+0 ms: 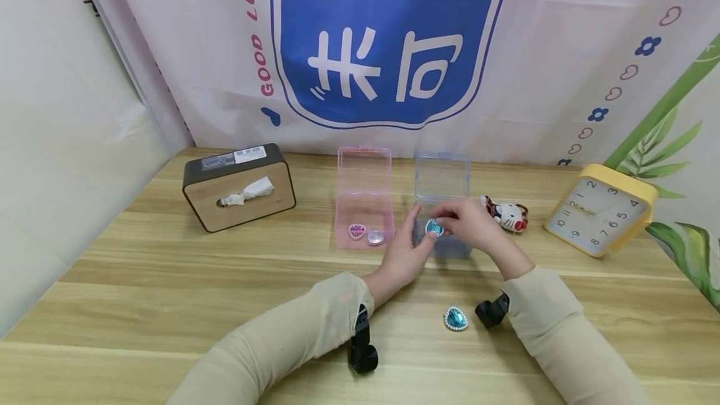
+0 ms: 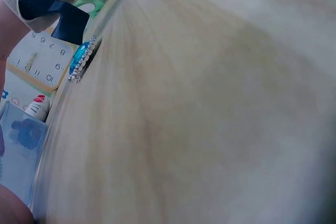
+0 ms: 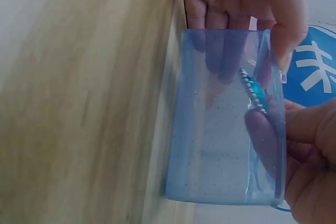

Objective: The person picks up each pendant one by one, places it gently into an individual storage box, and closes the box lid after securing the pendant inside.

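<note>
A teal rhinestone gem with a pale beaded rim is pinched between the fingers of my right hand, over the open blue clear plastic box. My left hand rests along the left side of that box, fingers extended and thumb near its rim. Seen from the right wrist, the gem sits tilted at the box's rim, and the left hand's fingers lie against the wall. Another teal gem lies on the table in front. A pink clear box holds a pink gem and a clear gem.
A wood-fronted speaker-like box stands at the back left. Right of the blue box lies a Hello Kitty figure, and farther right stands a yellow clock. Behind the table hangs a printed cloth.
</note>
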The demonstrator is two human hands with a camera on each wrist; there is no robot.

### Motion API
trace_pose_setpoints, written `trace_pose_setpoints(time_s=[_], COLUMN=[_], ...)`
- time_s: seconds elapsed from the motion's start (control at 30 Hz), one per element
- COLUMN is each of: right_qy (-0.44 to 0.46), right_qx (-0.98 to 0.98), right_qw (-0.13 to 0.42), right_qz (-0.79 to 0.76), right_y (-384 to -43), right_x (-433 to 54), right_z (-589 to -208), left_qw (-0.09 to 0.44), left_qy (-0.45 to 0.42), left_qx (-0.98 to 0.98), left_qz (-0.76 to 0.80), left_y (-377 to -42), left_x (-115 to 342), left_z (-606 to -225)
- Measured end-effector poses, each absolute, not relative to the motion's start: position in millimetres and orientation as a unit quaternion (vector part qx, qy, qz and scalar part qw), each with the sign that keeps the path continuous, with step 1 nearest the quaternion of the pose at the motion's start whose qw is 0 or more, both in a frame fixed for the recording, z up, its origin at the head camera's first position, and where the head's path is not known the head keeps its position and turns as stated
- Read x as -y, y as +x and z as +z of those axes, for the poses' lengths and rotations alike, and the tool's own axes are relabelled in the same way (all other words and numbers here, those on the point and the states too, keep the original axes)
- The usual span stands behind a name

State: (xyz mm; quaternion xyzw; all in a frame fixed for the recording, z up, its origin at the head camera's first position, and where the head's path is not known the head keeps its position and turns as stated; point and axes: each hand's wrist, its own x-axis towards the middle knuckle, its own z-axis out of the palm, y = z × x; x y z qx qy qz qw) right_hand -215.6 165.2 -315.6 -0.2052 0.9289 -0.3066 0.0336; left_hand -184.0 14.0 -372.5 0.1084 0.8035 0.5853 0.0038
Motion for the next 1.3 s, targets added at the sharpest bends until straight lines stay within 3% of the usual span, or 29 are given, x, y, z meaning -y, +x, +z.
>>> trace_pose_setpoints(time_s=[0.5, 1.1, 1.3], right_qy=[-0.226, -0.214, -0.211], right_qx=[-0.942, -0.936, -0.931], right_qw=[0.048, -0.042, -0.035], right_qz=[-0.241, -0.276, -0.295], right_y=[-221, -190, -176], right_x=[-158, -178, -184], right_z=[-321, -303, -301], left_qw=[0.005, -0.003, 0.0], left_qy=[0.109, 0.104, 0.106], left_qx=[-0.806, -0.809, -0.809], left_qz=[0.581, 0.578, 0.579], left_y=[-184, -184, -183], left_x=[-14, -15, -15], left_z=[-374, -373, -373])
